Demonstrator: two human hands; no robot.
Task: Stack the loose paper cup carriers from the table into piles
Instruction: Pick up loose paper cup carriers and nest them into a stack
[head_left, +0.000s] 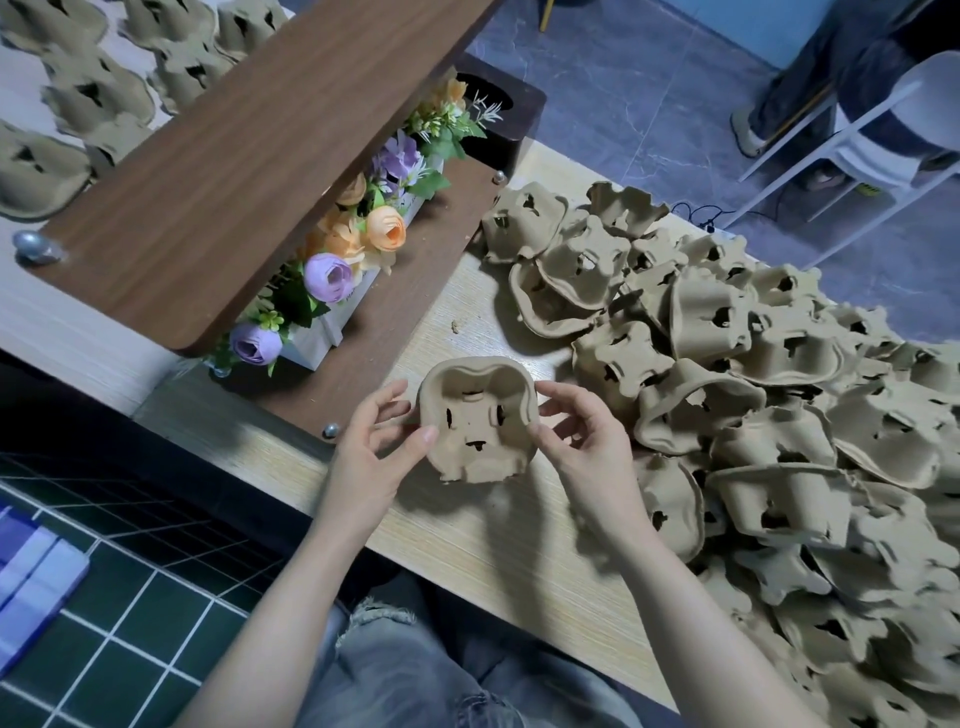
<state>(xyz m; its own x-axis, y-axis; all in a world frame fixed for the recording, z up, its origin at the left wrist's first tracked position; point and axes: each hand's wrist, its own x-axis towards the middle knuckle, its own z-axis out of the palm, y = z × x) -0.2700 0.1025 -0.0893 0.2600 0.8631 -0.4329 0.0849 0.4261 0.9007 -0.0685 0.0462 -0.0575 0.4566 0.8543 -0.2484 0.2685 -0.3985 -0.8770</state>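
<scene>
Table (498, 545): both hands hold one carrier (475, 422).

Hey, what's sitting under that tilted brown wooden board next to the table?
Under the wooden board sits a white planter of purple and orange artificial flowers, resting on a lower brown shelf. The board covers the planter's far side, so what lies there cannot be seen.

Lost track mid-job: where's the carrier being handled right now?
Head view, centre: the carrier is gripped by the left hand and right hand above the table, left of the loose heap.
</scene>
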